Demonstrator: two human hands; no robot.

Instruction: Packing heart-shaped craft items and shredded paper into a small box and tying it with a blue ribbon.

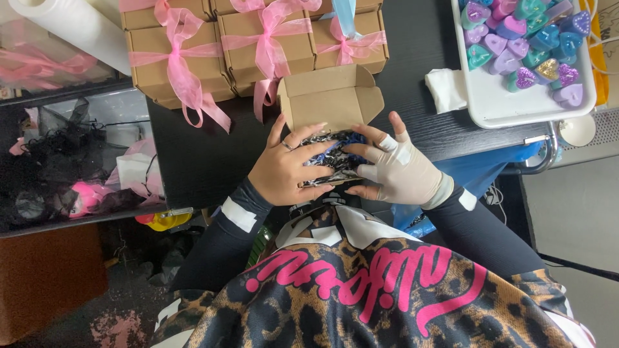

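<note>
**Both hands press shredded filler into an open cardboard box**

At the far left, beyond the tabletop [193, 161], a lower shelf holds a jumble of black netting and pink bits [71, 174], out of the way of the work. A white paper roll [71, 26] lies at the upper left corner.

Along the back of the tabletop stand closed kraft boxes tied with pink ribbon bows [180, 58], packed close in rows, so the front edge stays free for the hands.

In the middle sits the open cardboard box [329, 100], its lid flap tipped back away from the person so the inside is reachable. It lies at the near edge of the tabletop, just in front of the person's chest. The left hand [284, 171], bare with a ring, curls over the near side of the box, fingers closed on the black, white and blue shredded filler [332, 158]. The right hand [400, 171], in a pale fingerless glove, grips the same filler from the other side; the two hands meet over it, holding the loose stuff together inside the box.

To the right lies a folded white cloth [448, 90], then a white tray [516, 113] full of heart-shaped candles [522, 45] in purple and teal, within easy reach of the right hand.
</note>
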